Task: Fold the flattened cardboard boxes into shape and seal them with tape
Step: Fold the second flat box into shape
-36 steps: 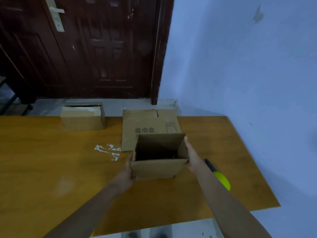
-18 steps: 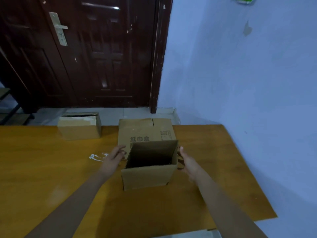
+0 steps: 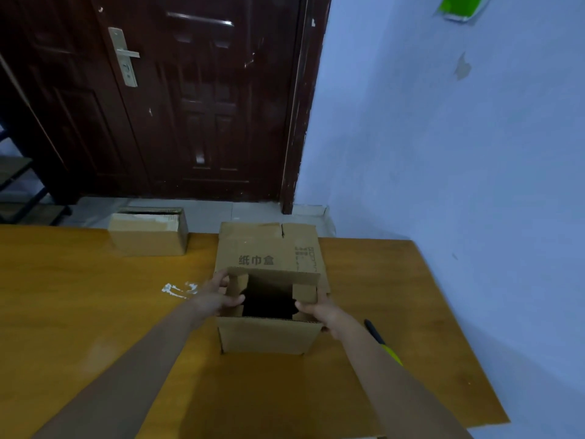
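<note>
Open cardboard box on tabletop: left hand at 9 o'clock, right hand at 3 o'clock, each gripping a side flap folded inward.

The open brown box between the hands is matt corrugated cardboard, its cut top edge showing the fluting. The orange-brown wooden worktop looks smooth with a soft sheen. The dark brown panelled door is glossy, and its handle plate is brushed metal.
</note>
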Motion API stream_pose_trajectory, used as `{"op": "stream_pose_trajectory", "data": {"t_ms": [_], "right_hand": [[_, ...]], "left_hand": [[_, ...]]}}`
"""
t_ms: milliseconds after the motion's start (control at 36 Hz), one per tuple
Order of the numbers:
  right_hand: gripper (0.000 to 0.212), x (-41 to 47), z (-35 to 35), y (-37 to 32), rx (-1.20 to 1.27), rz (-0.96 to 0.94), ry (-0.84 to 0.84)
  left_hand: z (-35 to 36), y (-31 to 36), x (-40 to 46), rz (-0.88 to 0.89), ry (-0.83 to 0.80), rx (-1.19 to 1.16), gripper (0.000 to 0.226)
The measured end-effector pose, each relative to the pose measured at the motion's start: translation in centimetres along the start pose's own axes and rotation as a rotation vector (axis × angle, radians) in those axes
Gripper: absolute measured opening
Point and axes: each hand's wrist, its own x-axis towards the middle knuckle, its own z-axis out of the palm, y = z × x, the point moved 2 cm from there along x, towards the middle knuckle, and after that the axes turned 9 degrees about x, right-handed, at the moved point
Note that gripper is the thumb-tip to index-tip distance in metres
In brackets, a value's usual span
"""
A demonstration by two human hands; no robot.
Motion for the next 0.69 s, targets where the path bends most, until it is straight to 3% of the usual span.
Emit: {"op": "stream_pose_trajectory", "data": {"t_ms": [194,306,389,444,528,694], "right_hand": [[0.083,-1.1,-0.1,-0.9,0.022,-0.082,-0.069],[0.083,-2.7,-1.4,-0.5,0.090,-0.207,-0.055],[0.109,-3.5,-2.4,0.2,-0.003,-0.350,-0.089],[0.120,-3.9,-2.5,0.3,-0.175,-0.410,-0.096],[0.118,-3.9,-2.2,0.1,-0.359,-0.463,-0.023],[0.109,-2.3,-1.2,-0.1,-0.302,-0.481,0.054]], "left_hand": [[0.6,1.0,1.1,-0.026,0.247,0.346,0.089],[0.3,1.1,0.7,0.025,0.184,0.108,0.062],[-0.1,1.9,-0.3,0.078,0.118,-0.077,0.036],[-0.3,2.3,-0.8,0.128,0.124,-0.132,0.034],[-0.2,2.0,-1.3,0.160,0.124,-0.140,0.034],[0.8,1.9,-2.0,0.152,0.190,-0.201,0.022]]}}
